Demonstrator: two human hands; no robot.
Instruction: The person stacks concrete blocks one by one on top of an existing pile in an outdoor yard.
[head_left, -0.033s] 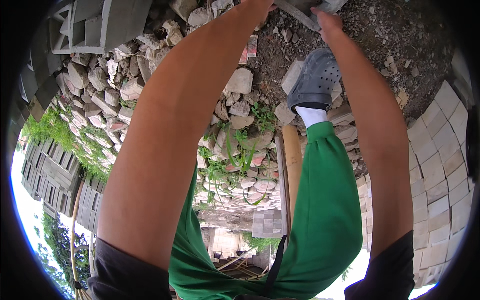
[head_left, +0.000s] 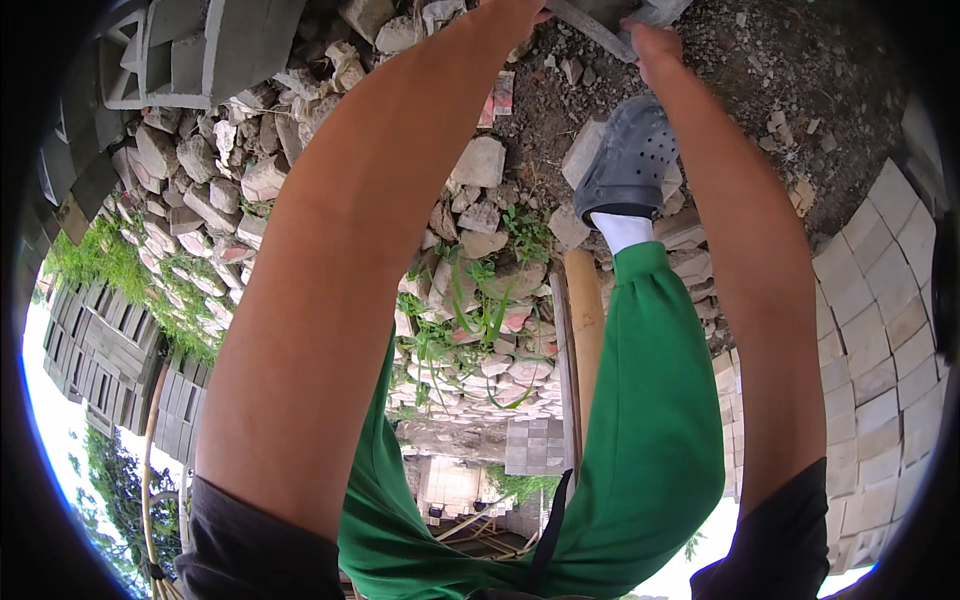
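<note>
At the top edge, a grey concrete block point(head_left: 592, 28) is partly cut off by the picture's rim. My left hand point(head_left: 522, 12) is at its left end, fingers closed against it, though most of that hand is out of the picture or hidden. On the other end, my right hand point(head_left: 655, 48) grips the block with the thumb on its near side. A crumpled clear plastic sheet point(head_left: 660, 12) lies just beyond my right hand.
My grey clog point(head_left: 630, 150) stands on stones beside dark gravelly soil point(head_left: 770, 90). Piled rocks point(head_left: 205, 185) spread to the left, below hollow grey blocks point(head_left: 225, 50). Stacked pavers point(head_left: 880, 370) rise at the right. A wooden pole point(head_left: 582, 320) runs beside my leg, near weeds point(head_left: 480, 310).
</note>
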